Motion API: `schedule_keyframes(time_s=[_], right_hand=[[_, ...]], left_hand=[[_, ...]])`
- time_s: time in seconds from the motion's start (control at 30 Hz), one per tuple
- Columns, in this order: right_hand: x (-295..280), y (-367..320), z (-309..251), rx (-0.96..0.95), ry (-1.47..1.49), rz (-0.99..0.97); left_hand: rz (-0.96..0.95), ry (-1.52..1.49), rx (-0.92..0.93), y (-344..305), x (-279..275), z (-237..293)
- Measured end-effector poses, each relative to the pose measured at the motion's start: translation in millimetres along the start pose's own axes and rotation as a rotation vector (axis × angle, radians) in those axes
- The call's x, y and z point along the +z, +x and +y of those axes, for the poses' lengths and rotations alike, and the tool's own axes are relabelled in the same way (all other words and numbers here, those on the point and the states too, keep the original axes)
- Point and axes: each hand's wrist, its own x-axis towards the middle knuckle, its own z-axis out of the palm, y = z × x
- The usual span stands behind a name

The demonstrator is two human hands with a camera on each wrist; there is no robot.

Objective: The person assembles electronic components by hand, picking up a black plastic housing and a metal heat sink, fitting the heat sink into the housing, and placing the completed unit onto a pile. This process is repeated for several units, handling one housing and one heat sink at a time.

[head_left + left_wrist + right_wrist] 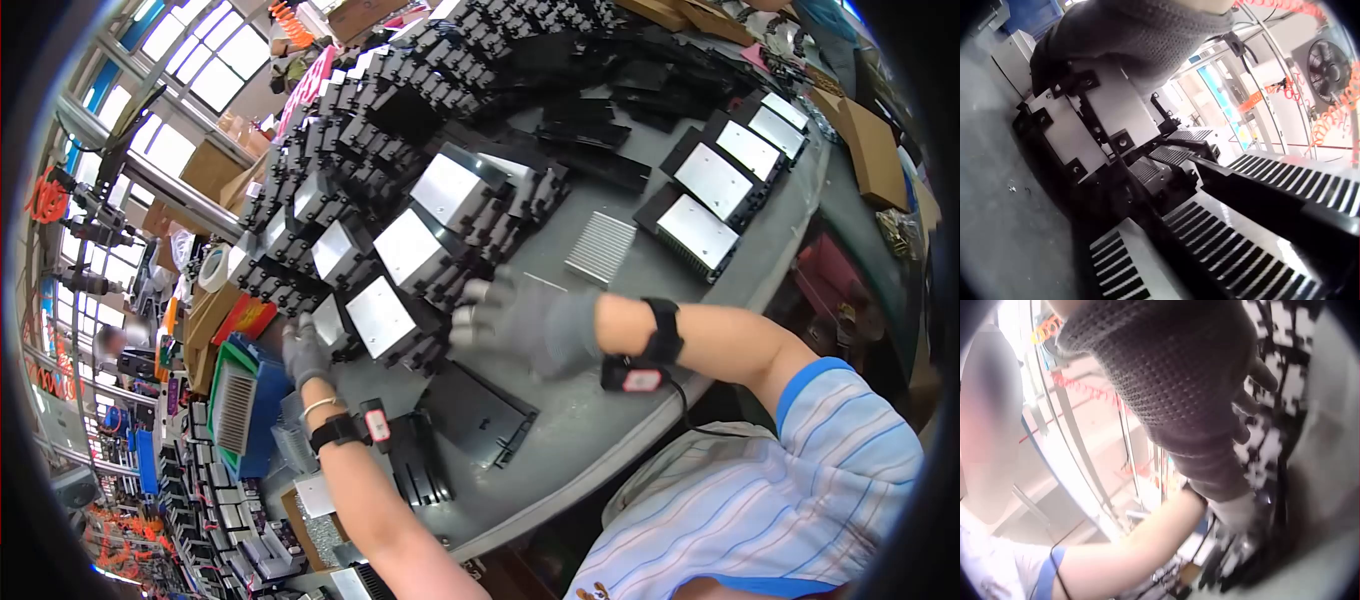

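My grey-gloved left hand (305, 352) is against the left end of the stacked silver-and-black heat sink units (382, 318), beside a smaller silver block (329, 321). In the left wrist view the glove (1138, 40) lies over and behind a stacked unit (1119, 106); its fingertips are mostly hidden. To the right of the front stacks, my gloved right hand (530, 325) is spread above the table with fingers pointing at them, holding nothing visible. The right wrist view has the glove (1179, 381) with loosely bent fingers in front of several units (1288, 381).
A finned plate (601, 247) lies right of the stacks, with a row of silver-topped units (697, 232) beyond. Flat black parts (478, 410) lie near the table's front edge (580, 455). A blue bin (262, 405) stands at left; rows of black units (440, 75) fill the back.
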Motion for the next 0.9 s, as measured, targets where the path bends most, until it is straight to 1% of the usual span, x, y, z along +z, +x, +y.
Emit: schedule_keyframes(time_s=[0.03,0.07,0.1,0.13,0.17,0.23,0.27,0.3,0.37,0.4,0.43,0.5,0.53,0.6,0.63,0.67,0.7,0.73,0.77,0.8,0.83,0.9], right_hand=[[9,-5,17,0.038,-0.052,-0.005],[5,-7,20,0.04,-0.045,-0.017],[-3,-2,21,0.074,-0.014,-0.162],[-10,2,22,0.1,0.013,-0.301],[-16,-3,19,0.086,0.018,-0.3],[-22,-19,14,0.28,0.45,0.182],[-15,-20,18,0.212,0.625,0.281],[-7,-24,18,0.21,0.628,0.278],[6,-35,15,0.113,0.91,0.377],[6,-40,16,0.175,0.951,0.262],[6,-44,15,0.172,0.948,0.259],[5,-52,14,0.342,0.999,0.235],[6,-55,16,0.35,0.997,0.238],[8,-57,24,0.323,0.693,0.284],[10,-56,28,0.333,0.693,0.292],[11,-55,31,0.346,0.621,0.244],[12,-53,33,0.357,0.552,0.194],[11,-52,34,0.364,0.556,0.196],[10,-50,35,0.367,0.523,0.149],[9,-50,37,0.371,0.489,0.103],[8,-49,39,0.38,0.489,0.103],[7,-46,41,0.354,0.351,-0.012]], left_hand=[[-0.052,-0.138,0.112,6,-8,-15],[0.004,-0.128,0.137,-27,-15,9],[0.065,-0.117,0.168,-71,-25,49],[-0.027,-0.158,0.151,-108,-31,68],[-0.115,-0.194,0.131,-143,-36,73],[-0.2,0.116,0.233,-207,-29,62],[-0.26,0.238,0.244,-238,-22,57],[-0.323,0.358,0.253,-267,-12,55],[-0.245,0.76,0.221,-305,12,73],[-0.245,0.767,0.199,-312,24,66],[-0.242,0.764,0.196,-313,34,63],[-0.12,0.893,0.089,-313,51,65],[-0.122,0.845,0.046,-311,50,68],[-0.124,0.781,0.072,-307,38,63],[-0.12,0.723,0.093,-304,30,59],[-0.127,0.727,0.102,-301,23,56],[-0.097,0.716,0.13,-299,16,52],[-0.068,0.703,0.156,-297,10,48],[-0.039,0.687,0.181,-296,5,45],[0.007,0.724,0.22,-295,1,45],[-0.001,0.722,0.224,-293,-5,42],[0.1,0.581,0.317,-287,-15,37]])
